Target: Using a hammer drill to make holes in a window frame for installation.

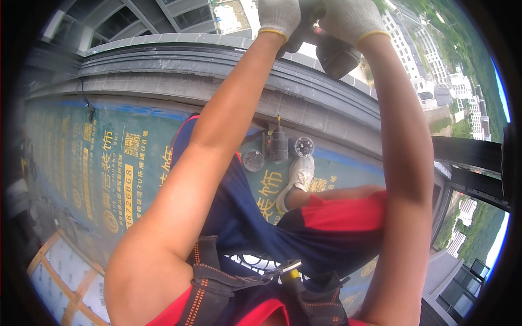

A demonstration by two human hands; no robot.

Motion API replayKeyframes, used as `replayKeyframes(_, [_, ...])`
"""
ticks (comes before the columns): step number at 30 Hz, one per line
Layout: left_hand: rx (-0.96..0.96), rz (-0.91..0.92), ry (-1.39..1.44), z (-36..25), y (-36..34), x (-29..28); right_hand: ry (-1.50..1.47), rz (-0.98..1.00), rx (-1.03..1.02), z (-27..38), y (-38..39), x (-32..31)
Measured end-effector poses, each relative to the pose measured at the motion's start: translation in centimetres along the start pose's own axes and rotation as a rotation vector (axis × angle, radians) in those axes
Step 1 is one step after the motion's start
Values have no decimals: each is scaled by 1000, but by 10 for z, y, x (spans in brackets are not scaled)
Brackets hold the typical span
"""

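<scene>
Head camera view, and up at the very top edge it's the dark power tool (337, 58), raised out over the window ledge (217, 51), its upper part cut off by the frame. Right hand (353, 20), in a white knit glove, is closed around it, the battery end hanging just below! Left hand (280, 16), gloved the same, is up against the tool's other side; its fingers run out of frame, so how tightly they close I can't tell.

Below, the grey ledge and its rails cross between the person and the outdoors, with both forearms stretched over them. Down on the green printed floor covering (117, 146), close to the ledge, sits a dark drill (279, 146), bit toward the sill, a round tub of small pieces (253, 160) on one side and a second round tub (304, 146) on the other. That second tub is right by the toe of a white shoe (300, 175)! Lower left, a wood-framed panel (68, 269); out right, pale buildings (405, 46) and green hillside.
</scene>
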State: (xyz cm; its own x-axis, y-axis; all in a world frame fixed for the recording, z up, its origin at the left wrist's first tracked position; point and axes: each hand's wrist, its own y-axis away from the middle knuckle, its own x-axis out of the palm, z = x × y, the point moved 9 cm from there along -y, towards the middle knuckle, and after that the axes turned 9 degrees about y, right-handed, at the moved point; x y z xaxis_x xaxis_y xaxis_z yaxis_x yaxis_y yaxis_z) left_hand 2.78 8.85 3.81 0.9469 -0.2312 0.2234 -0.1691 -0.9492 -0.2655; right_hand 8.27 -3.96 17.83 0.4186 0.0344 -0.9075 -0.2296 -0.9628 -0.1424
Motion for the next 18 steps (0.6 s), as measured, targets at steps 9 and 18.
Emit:
replayKeyframes(9, [-26,-62,-17,-14,-2,0,3,-34,-27,-6,-9,-7])
replayKeyframes(18, [128,20,132,-74,-15,7,26,-31,40,-12,0,-64])
